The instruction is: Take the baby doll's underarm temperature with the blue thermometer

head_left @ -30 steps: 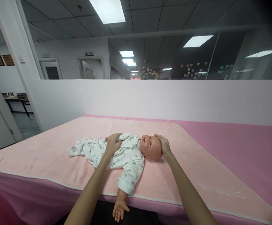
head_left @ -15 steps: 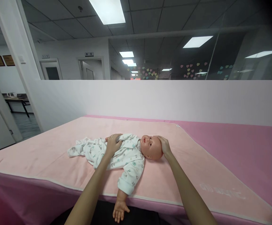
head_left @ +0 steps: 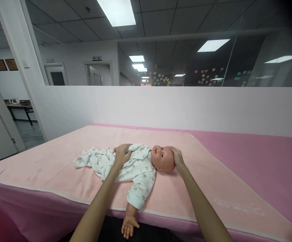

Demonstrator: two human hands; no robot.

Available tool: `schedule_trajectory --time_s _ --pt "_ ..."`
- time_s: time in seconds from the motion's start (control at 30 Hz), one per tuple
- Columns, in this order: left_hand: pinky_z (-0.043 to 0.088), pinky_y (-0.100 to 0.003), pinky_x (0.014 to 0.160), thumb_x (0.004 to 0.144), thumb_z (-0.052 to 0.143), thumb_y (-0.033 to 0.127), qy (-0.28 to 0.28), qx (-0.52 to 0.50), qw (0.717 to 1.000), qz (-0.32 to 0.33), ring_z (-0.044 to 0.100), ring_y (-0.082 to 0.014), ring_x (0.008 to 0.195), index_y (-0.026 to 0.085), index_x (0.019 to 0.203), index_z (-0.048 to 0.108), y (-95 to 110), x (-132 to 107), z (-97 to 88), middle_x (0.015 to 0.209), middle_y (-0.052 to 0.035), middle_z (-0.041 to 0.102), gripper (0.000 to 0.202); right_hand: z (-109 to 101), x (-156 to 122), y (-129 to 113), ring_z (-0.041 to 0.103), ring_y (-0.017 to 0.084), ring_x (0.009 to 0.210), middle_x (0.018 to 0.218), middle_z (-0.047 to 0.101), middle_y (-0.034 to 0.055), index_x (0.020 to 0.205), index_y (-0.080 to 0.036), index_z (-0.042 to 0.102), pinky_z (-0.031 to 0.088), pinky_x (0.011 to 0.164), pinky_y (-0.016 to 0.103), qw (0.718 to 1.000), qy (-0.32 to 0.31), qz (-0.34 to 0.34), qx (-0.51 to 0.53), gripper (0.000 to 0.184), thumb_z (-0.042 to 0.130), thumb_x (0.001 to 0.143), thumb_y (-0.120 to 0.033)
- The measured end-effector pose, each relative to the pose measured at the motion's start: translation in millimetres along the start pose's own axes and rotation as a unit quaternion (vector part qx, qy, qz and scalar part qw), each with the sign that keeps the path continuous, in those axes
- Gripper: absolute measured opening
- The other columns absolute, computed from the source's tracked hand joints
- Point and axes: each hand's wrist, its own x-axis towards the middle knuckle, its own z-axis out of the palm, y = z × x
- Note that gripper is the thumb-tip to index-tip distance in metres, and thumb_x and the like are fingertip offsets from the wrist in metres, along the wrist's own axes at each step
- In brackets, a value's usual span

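White wall (head_left: 173,107) across 12 o'clock, all bearings taken from the doll (head_left: 135,168); dark glass (head_left: 186,57) above it, heart-shaped stickers (head_left: 162,79) on show at 12 to 1. Bench (head_left: 259,158) below the wall, covered in deep pink cloth, near side draped down from 6 to 8. Peach pad (head_left: 60,158) spread over most of the bench, leaving a pink strip bare toward 3. Doll on its back mid-pad, lengthwise: legs toward 9, crown toward 3, dressed in a white printed outfit (head_left: 97,164). Doll's head (head_left: 163,160) rests on the pad. Left hand (head_left: 122,155) laid on the doll's trunk, just toward 10; thumb set apart from the other fingers, tips partly hidden, cannot tell whether they grip the cloth. Right hand (head_left: 177,157) at 3, cupped against the crown, fingers extended over the forehead side, not clenched. Doll's near arm points to 6, its bare small hand (head_left: 129,226) hanging past the bench edge. Tiny label (head_left: 191,135) at 2, on the pad's far corner; print too small to read.
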Motion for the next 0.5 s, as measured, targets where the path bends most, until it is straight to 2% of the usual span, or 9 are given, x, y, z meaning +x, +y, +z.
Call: schedule_trajectory --time_s 0.33,0.5 --pt "0.037 -0.031 0.086 0.063 0.046 0.018 -0.002 -0.002 1.0 -0.006 0.052 -0.0174 0.093 0.021 0.094 0.057 0.8 -0.3 -0.1 0.095 -0.0004 0.061 0.033 -0.1 -2.6 -4.1 0.056 0.017 0.08 0.083 0.065 0.0014 0.072 -0.016 0.064 0.041 0.073 0.026 1.0 -0.006 -0.004 0.003 0.026 0.05 0.064 -0.036" --pt "0.036 -0.032 0.086 0.063 0.045 0.018 -0.001 0.001 1.0 -0.008 0.051 -0.0176 0.093 0.021 0.094 0.057 2.7 -1.5 -0.8 0.094 -0.0005 0.061 0.033 -0.2 -1.3 -2.2 0.054 0.016 0.076 0.077 0.064 0.0009 0.07 -0.015 0.064 0.041 0.068 0.024 1.0 0.019 0.001 0.015 0.023 0.053 0.062 -0.034"
